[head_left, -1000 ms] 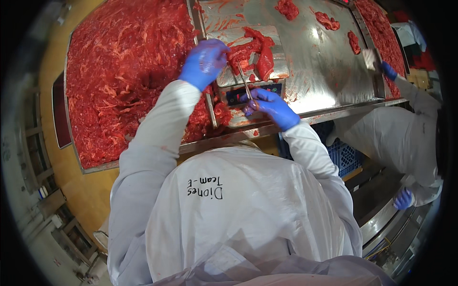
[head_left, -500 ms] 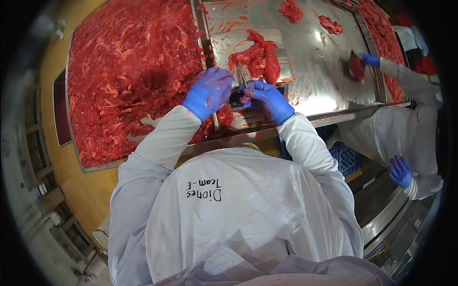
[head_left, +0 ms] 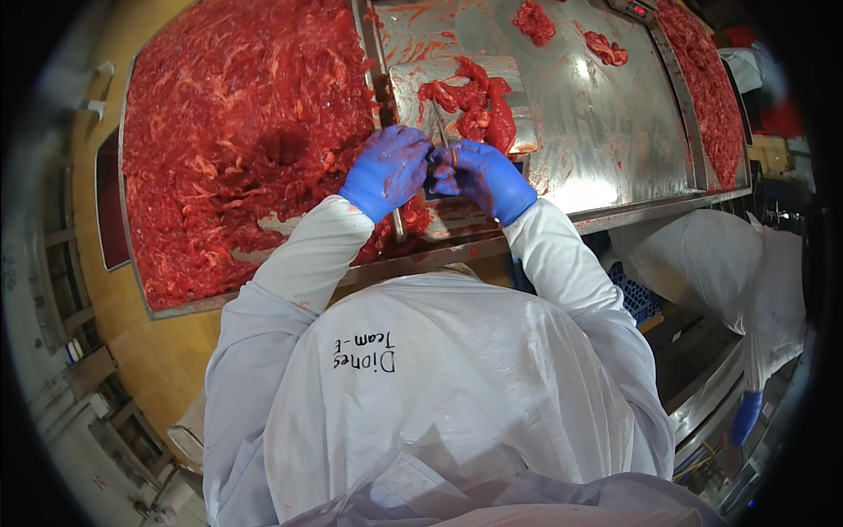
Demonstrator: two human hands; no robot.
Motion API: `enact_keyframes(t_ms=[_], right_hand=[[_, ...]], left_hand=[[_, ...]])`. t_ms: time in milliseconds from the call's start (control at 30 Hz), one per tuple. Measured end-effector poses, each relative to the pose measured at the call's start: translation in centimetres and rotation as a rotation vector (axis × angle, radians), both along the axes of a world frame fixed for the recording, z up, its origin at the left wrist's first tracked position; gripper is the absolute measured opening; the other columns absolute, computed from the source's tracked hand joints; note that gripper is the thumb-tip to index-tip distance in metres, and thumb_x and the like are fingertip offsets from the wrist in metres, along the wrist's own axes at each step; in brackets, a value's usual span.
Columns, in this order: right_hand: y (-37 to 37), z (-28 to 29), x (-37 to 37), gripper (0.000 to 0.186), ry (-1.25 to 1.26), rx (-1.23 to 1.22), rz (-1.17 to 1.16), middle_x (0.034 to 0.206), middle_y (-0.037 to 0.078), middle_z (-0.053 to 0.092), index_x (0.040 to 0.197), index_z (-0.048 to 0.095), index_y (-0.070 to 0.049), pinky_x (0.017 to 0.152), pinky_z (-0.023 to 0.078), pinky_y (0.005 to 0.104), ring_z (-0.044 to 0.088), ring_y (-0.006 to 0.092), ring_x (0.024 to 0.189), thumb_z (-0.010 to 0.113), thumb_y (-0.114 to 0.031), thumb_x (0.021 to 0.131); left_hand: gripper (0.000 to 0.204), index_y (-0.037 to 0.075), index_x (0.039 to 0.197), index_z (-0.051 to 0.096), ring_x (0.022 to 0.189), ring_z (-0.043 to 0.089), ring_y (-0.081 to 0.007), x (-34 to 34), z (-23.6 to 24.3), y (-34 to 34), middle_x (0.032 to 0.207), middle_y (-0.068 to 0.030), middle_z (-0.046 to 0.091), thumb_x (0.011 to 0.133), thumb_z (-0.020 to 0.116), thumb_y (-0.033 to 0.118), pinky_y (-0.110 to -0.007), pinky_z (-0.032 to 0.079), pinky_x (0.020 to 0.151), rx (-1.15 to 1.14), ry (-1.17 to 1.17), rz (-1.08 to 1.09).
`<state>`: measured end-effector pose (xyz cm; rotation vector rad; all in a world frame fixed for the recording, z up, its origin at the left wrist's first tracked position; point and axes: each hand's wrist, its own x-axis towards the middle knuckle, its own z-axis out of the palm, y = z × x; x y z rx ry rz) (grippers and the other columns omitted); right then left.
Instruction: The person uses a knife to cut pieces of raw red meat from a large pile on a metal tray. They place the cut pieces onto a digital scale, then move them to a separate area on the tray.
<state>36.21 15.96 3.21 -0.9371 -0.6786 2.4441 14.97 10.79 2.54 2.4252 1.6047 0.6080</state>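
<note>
1. Along the left side of the steel table point(head_left: 615, 132): a deep tray point(head_left: 132, 176) heaped with cut red meat point(head_left: 237, 132), filling it from the far edge to the near rim, likely so that trimmed pieces can be swept straight across the divider rail point(head_left: 373, 61).
2. Just right of that rail, at the near edge of the table: left hand point(head_left: 386, 169) in a blue glove, fingers curled in toward the right one, apparently pinching something small between the two; what exactly is gripped cannot be told, since the knuckles hide it.
3. Touching it, knuckle to knuckle: right hand point(head_left: 481, 176), also blue-gloved, closed around the handle of a thin knife point(head_left: 438, 123), the blade pointing up and away toward the far edge, probably kept angled off the body for safety.
4. Directly beyond both hands, on a raised steel board point(head_left: 413, 75): a pile of meat strips point(head_left: 479, 101), close enough to be drawn down one piece at a time.
5. Further right, toward the far edge of the table: two loose scraps of meat point(head_left: 536, 19), well apart from the pile.
6. Along the right edge: a second tray of meat point(head_left: 707, 88), near a co-worker in a white coat point(head_left: 711, 255), whose blue-gloved hand point(head_left: 745, 417) hangs low beside the table frame.
</note>
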Motion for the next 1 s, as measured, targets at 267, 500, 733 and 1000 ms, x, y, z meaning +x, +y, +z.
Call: enact_keyframes(t_ms=[267, 500, 733, 1000], right_hand=[[-0.7, -0.5, 1.9, 0.02, -0.216, 0.139, 0.466, 0.102, 0.012, 0.073, 0.11, 0.07, 0.0, 0.084, 0.059, 0.034, 0.072, 0.0203, 0.087, 0.071, -0.016, 0.098], [-5.0, -1.4, 13.0, 0.044, -0.023, 0.123, 0.108, 0.095, 0.013, 0.073, 0.124, 0.067, 0.003, 0.098, 0.058, 0.046, 0.074, 0.0259, 0.089, 0.077, -0.025, 0.093], [-0.8, 4.8, 6.8, 0.044, 0.013, 0.394, -0.026, 0.094, 0.01, 0.072, 0.125, 0.067, 0.004, 0.095, 0.055, 0.0369, 0.071, 0.0214, 0.093, 0.07, -0.032, 0.099], [-4.4, 1.3, 12.2, 0.039, -0.179, 0.353, 0.207, 0.104, 0.012, 0.074, 0.124, 0.067, 0.001, 0.094, 0.057, 0.0371, 0.073, 0.0219, 0.098, 0.076, -0.025, 0.096]], left_hand=[[0.039, 0.014, 0.129, 0.069, 0.131, 0.055, -0.0355, -8.2, -3.6, -2.5, 0.135, -0.0091, 0.065, 0.092, 0.07, 0.026, -0.056, 0.041, 0.112, -0.094, 0.192, 0.255], [0.04, 0.011, 0.13, 0.071, 0.138, 0.053, -0.0367, -14.8, -6.1, -7.3, 0.141, -0.0115, 0.065, 0.097, 0.07, 0.033, -0.054, 0.039, 0.118, -0.331, 0.17, 0.522], [0.027, 0.007, 0.117, 0.074, 0.116, 0.067, -0.0362, -2.3, 1.7, 5.1, 0.122, -0.0163, 0.071, 0.093, 0.072, 0.018, -0.043, 0.054, 0.102, 0.123, -0.233, 0.184], [0.013, 0.004, 0.096, 0.068, 0.089, 0.065, -0.0334, -3.4, -2.6, -1.1, 0.095, -0.0142, 0.065, 0.083, 0.069, 0.003, -0.041, 0.055, 0.078, -0.157, -0.635, 0.101]])
